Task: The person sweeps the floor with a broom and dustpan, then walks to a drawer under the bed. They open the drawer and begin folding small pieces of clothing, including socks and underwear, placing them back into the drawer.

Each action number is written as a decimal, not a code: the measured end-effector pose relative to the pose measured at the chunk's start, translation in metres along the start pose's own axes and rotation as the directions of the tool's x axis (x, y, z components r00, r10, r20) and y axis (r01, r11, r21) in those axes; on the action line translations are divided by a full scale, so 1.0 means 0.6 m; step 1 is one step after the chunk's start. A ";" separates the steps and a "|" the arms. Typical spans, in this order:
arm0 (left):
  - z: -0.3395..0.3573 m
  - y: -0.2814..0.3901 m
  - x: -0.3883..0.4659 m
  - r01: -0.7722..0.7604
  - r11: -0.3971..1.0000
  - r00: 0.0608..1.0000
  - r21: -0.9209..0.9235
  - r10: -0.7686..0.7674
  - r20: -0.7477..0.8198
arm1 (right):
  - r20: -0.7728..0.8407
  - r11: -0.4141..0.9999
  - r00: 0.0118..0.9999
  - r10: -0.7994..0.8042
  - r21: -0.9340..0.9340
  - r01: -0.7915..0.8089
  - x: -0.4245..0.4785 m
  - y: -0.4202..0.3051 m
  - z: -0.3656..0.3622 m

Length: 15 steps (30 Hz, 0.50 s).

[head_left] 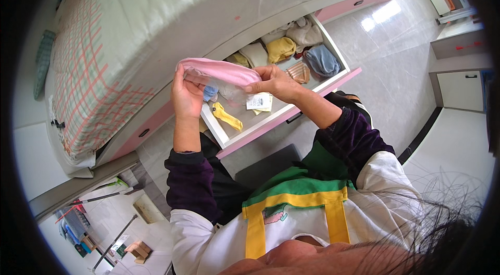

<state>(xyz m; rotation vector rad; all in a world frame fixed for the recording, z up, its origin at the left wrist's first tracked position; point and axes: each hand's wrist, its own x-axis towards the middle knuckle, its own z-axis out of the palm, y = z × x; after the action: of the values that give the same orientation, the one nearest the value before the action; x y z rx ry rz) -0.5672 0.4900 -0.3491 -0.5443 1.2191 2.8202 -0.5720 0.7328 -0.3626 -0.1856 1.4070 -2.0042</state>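
Note:
A pink piece of fabric (220, 71), with a sheer whitish part hanging beneath it, is stretched between both hands above an open drawer (256, 128). My left hand (189, 89) holds its left end, with some fingers behind the sheer part. My right hand (273, 83) pinches the right end between thumb and fingers. Below, in the drawer, lie a yellow sock (227, 116) and a white paper slip (258, 101) bearing writing. Behind the right hand are a ribbed tan cloth (299, 72), a folded blue cloth (322, 60) and a folded yellow cloth (281, 49).
The drawer pulls out from under a bed with a checked cover (97, 91). A dark grey flat block (267, 165) rests on the floor between the person's legs. At lower left, beyond a doorway, stands a cardboard box (138, 251). A white cabinet (460, 90) is at the right.

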 end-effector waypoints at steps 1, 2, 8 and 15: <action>-0.007 0.000 0.001 0.000 1.000 1.000 -0.007 0.000 0.024 | 0.004 1.000 1.000 -0.005 0.019 0.005 0.000 -0.001 -0.001; -0.012 0.001 0.002 0.000 1.000 0.999 -0.014 0.001 0.047 | 0.017 1.000 1.000 0.007 0.011 -0.007 0.002 0.000 -0.003; 0.020 0.006 -0.001 -0.176 0.975 0.979 0.138 0.188 -0.082 | 0.014 0.998 0.998 0.055 0.005 -0.055 0.009 0.022 -0.015; 0.070 -0.036 -0.048 -0.548 0.325 0.837 0.771 0.209 0.506 | -0.054 0.903 0.979 0.195 0.399 -0.158 0.008 0.005 0.002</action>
<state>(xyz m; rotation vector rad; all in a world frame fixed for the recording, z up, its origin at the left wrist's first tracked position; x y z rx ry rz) -0.5499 0.5383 -0.3284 0.3357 2.6979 1.7686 -0.5738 0.7282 -0.3660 0.2106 1.0019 -2.1128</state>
